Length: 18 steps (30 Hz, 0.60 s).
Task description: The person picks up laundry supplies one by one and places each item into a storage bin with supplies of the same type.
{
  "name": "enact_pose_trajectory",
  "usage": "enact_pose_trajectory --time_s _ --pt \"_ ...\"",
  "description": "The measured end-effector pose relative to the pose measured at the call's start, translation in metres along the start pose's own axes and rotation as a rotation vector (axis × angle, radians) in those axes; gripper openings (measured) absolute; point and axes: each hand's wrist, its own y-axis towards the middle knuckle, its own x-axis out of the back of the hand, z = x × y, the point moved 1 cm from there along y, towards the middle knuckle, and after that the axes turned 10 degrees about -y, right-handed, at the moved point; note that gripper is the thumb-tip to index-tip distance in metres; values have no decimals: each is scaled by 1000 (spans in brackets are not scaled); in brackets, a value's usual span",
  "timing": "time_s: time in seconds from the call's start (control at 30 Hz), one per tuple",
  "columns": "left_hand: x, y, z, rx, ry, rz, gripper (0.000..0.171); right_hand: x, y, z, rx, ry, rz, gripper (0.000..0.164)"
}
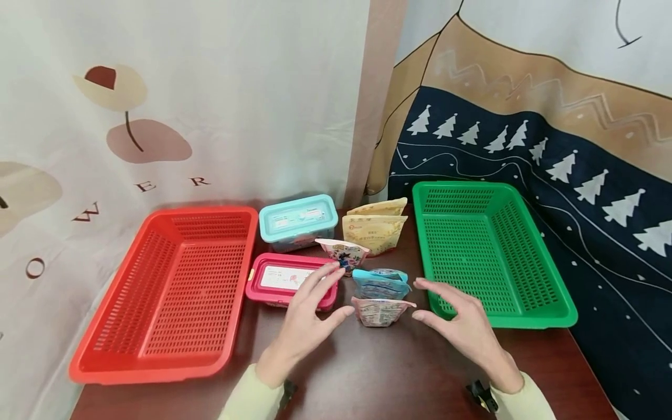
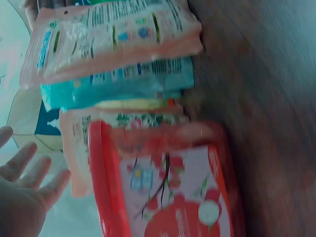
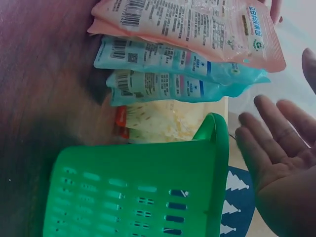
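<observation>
My left hand [image 1: 304, 321] is over the front edge of a pink-lidded box [image 1: 286, 280], its fingers spread and holding nothing. My right hand [image 1: 464, 321] stands beside the near corner of the green basket, fingers extended and also without anything in them. Between the two hands a pink pouch [image 1: 381, 312] stands upright on the table, with two blue pouches [image 1: 382, 286] right behind it. A white and pink floral pouch [image 1: 343, 254] stands farther back, just beyond my left fingertips. In the right wrist view, the blue pouches [image 3: 148, 57] stand in a row with the pink one.
A red basket [image 1: 238, 326] sits at the left, and a green basket [image 1: 530, 321] at the right. Behind the pink-lidded box is a box with a light blue lid [image 1: 299, 217]. Two yellow pouches [image 1: 373, 233] stand at the back, near the curtain [image 1: 262, 105].
</observation>
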Motion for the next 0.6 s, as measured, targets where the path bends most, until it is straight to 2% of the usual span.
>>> enact_pose_trajectory --time_s 0.17,0.43,0.6 --pt "-12 2 -1 -16 -84 -11 53 -6 0 0 79 32 -40 44" --pt "-24 5 4 -23 -124 16 37 -14 2 3 98 45 -106 37" --pt "-28 6 6 1 -145 37 28 -21 4 5 170 55 -112 34"
